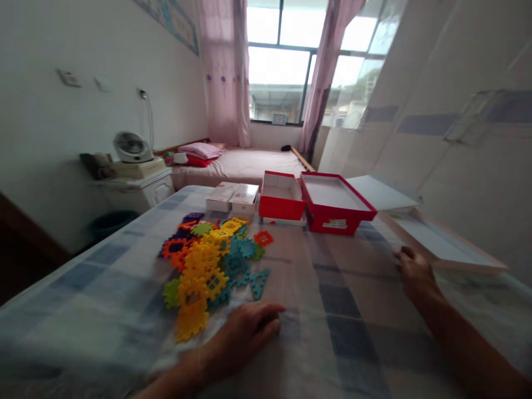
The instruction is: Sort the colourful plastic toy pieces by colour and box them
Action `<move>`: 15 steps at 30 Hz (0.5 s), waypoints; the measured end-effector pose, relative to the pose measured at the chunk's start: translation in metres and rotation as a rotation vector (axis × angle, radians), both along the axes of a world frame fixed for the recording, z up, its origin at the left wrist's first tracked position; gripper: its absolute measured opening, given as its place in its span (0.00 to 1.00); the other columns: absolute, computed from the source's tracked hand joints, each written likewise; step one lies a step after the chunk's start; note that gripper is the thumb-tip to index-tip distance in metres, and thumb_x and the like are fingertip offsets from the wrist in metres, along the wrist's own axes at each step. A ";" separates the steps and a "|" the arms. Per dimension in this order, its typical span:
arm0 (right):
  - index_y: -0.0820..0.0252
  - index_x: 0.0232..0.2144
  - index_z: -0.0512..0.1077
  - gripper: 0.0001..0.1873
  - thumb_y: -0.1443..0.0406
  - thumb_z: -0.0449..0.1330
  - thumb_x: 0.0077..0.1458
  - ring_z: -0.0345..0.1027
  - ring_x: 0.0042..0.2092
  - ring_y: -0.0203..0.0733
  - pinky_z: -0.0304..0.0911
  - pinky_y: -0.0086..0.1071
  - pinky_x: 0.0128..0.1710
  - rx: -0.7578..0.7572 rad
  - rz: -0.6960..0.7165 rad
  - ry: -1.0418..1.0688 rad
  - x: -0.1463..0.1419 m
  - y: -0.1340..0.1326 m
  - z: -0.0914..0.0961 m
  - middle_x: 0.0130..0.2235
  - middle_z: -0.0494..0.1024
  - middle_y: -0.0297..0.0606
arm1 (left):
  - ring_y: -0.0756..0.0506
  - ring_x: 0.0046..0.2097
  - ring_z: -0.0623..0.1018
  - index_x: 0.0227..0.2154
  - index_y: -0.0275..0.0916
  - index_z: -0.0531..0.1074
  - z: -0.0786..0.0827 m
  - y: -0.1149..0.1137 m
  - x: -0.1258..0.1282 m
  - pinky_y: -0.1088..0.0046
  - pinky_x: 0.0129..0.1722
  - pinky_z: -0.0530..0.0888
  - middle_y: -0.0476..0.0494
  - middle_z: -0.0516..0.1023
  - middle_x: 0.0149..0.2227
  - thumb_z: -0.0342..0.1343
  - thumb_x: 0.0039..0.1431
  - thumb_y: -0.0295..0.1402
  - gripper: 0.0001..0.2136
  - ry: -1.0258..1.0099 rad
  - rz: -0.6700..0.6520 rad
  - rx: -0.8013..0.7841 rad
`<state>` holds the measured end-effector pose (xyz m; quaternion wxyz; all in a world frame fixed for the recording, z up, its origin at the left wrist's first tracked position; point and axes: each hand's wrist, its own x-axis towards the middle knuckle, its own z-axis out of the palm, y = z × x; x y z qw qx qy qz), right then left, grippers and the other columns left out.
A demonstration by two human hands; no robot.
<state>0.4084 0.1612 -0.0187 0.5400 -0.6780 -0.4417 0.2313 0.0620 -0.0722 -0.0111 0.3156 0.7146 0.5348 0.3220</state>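
One head-worn view, forward and down over the table (pixel 303 343), lower frame, towards the window (pixel 276 66), upper centre.

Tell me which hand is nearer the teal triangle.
Left. The left hand is just on the near side of the triangle; the right hand is well off to its right.

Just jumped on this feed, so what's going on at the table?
A person has both hands over the table. The left hand is beside a pile of colorful plastic pieces, with nothing visible in it. The right hand is near an open pale box; whether they touch is unclear. Toward the far end, two white boxes sit left of two open red boxes.
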 end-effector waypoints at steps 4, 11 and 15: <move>0.58 0.43 0.68 0.22 0.59 0.58 0.44 0.64 0.52 0.47 0.59 0.42 0.54 -0.070 0.378 0.138 -0.078 -0.051 0.004 0.52 0.70 0.43 | 0.48 0.43 0.76 0.47 0.38 0.71 0.016 -0.008 -0.006 0.75 0.46 0.71 0.42 0.77 0.41 0.47 0.61 0.29 0.14 0.106 -0.054 0.184; 0.60 0.50 0.64 0.25 0.58 0.54 0.49 0.63 0.53 0.47 0.58 0.42 0.54 -0.022 0.688 -0.081 -0.170 -0.087 0.012 0.52 0.69 0.46 | 0.37 0.62 0.59 0.56 0.42 0.61 0.013 -0.023 -0.086 0.54 0.60 0.57 0.37 0.61 0.60 0.56 0.54 0.42 0.27 0.455 0.477 0.571; 0.63 0.49 0.64 0.25 0.61 0.52 0.49 0.65 0.51 0.47 0.60 0.43 0.52 0.056 0.694 -0.249 -0.191 -0.086 -0.007 0.50 0.69 0.48 | 0.31 0.65 0.50 0.63 0.40 0.46 -0.012 -0.030 -0.128 0.48 0.59 0.54 0.31 0.47 0.65 0.58 0.47 0.52 0.44 0.567 0.656 0.339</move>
